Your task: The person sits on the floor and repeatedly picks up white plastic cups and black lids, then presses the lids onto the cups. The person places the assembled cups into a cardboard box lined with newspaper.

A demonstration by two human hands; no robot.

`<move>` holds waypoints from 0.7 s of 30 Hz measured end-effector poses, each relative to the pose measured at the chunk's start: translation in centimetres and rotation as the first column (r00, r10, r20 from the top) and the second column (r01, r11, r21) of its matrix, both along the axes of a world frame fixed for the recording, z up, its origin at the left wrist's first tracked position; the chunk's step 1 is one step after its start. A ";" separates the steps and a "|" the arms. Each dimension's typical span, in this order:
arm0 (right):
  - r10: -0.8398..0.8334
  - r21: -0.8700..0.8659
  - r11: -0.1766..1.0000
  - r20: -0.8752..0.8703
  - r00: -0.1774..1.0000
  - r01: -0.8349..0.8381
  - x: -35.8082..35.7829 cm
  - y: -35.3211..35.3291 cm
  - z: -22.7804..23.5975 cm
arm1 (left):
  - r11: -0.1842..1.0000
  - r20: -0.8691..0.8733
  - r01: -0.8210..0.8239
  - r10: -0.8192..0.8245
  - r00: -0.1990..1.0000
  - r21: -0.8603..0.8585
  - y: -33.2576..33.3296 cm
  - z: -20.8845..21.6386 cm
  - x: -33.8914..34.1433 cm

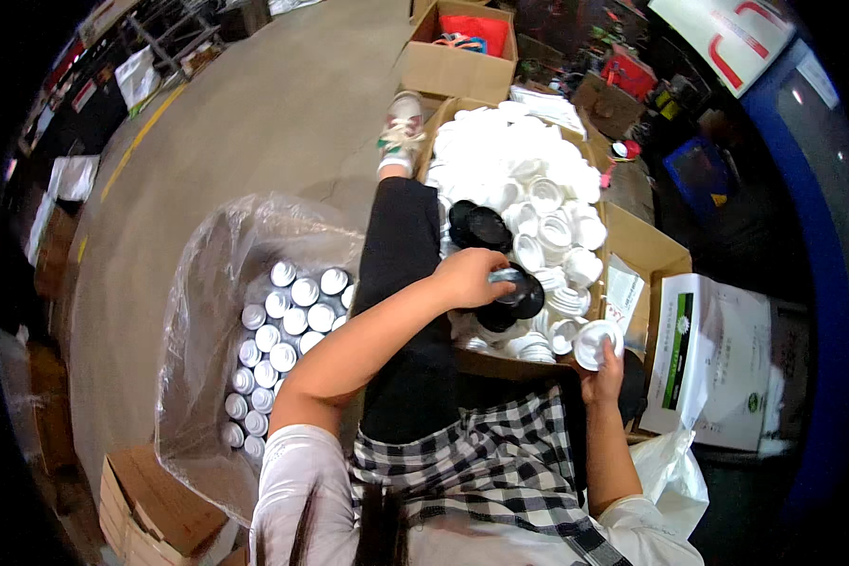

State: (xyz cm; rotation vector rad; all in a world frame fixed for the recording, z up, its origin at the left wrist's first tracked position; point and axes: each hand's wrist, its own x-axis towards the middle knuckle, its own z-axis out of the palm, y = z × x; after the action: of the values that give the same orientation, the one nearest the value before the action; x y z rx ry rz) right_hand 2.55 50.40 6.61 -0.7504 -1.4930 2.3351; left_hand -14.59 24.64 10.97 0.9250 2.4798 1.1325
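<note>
My left hand (472, 277) reaches across from the left with its fingers curled around a glossy black round lid (528, 296), which has a pale sheen at the fingertips. Just beyond it, more black lids (481, 227) lie on a heap of white plastic lids (514, 141) in a cardboard box. On the right, my right hand (606, 379) grips a white round lid (596, 345) by its edge, held up at the box's near right corner. Part of the black pieces is hidden under my left fingers.
Left of my leg, a clear plastic-lined container (193, 349) holds many upright white-topped containers (283, 357). A cardboard box (457, 71) with red material stands beyond the lids. White printed cartons (717, 358) sit at right, and a brown carton (160, 500) lies at lower left.
</note>
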 end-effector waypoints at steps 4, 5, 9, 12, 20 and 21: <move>0.081 -0.385 0.917 -0.064 0.995 -0.099 0.7 -0.7 2.5 | 0.818 -0.045 -0.057 0.038 0.998 -0.573 4.9 -2.5 -1.5; 0.181 -0.423 0.876 -0.155 0.971 -0.231 1.2 -0.2 3.1 | 0.779 -0.071 -0.089 0.057 0.996 -0.621 5.5 -3.1 -1.5; 0.102 -0.544 0.791 -0.335 0.937 -0.280 2.4 -1.7 8.1 | 0.771 -0.080 -0.244 0.244 0.966 -0.588 6.7 -3.7 0.3; 0.082 -0.591 0.745 -0.379 0.922 -0.309 3.2 -1.8 9.0 | 0.874 -0.183 -0.384 0.342 0.922 -0.299 6.0 -6.2 1.3; 0.095 -0.411 0.858 -0.460 0.883 -0.307 5.1 -2.4 8.3 | 0.397 0.916 -0.831 -0.256 0.308 0.390 3.6 -0.8 9.5; 0.107 -0.391 0.861 -0.485 0.868 -0.325 5.1 -2.5 8.1 | 0.357 0.882 -0.840 -0.392 0.263 0.409 2.8 -0.4 10.6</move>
State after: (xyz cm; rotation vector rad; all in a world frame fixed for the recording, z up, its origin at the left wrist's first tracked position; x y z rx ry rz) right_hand 7.63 47.87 14.73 -0.0897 -0.8648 2.8302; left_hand -4.01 27.40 10.60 -0.3408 0.7323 2.3444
